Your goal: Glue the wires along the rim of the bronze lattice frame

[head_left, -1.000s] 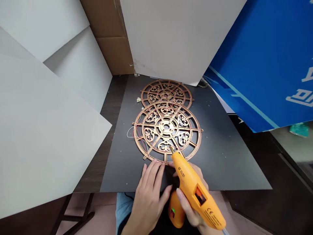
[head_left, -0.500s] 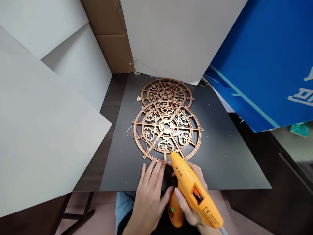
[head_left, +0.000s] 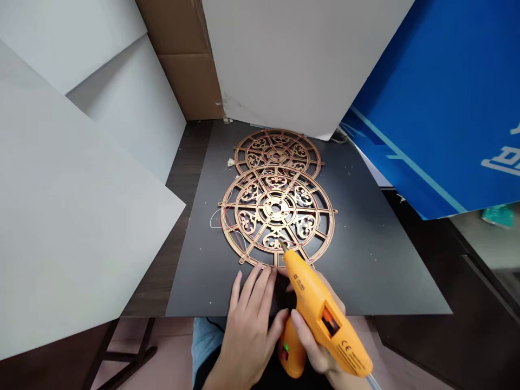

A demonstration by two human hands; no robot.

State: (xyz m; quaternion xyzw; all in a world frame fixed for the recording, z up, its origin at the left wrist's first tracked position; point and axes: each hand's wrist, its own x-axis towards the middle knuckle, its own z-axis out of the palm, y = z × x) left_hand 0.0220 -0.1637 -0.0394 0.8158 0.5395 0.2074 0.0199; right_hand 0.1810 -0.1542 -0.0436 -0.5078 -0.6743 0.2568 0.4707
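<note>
An orange hot glue gun (head_left: 314,300) is gripped by my right hand (head_left: 312,346), its metal nozzle pointing away from me over the near part of a round wooden openwork wheel (head_left: 266,208). A clear stick shows at the gun's back end, and a green light glows on its handle. My left hand (head_left: 247,319) lies flat with fingers stretched, their tips at the wheel's near rim. Red and white thin wires run along the wheel, some looping out past its left edge. A second similar wheel (head_left: 279,155) lies behind, partly covered by the first.
A dark grey board (head_left: 374,260) covers the table. White panels (head_left: 81,216) stand at left and back, with a brown cardboard box (head_left: 187,81) between them. A blue printed panel (head_left: 439,108) leans in from the right. Small whitish bits (head_left: 231,162) lie beside the rear wheel.
The near wheel has turned slightly and shifted a little to the left. The glue gun has moved marginally right; both hands keep nearly the same pose.
</note>
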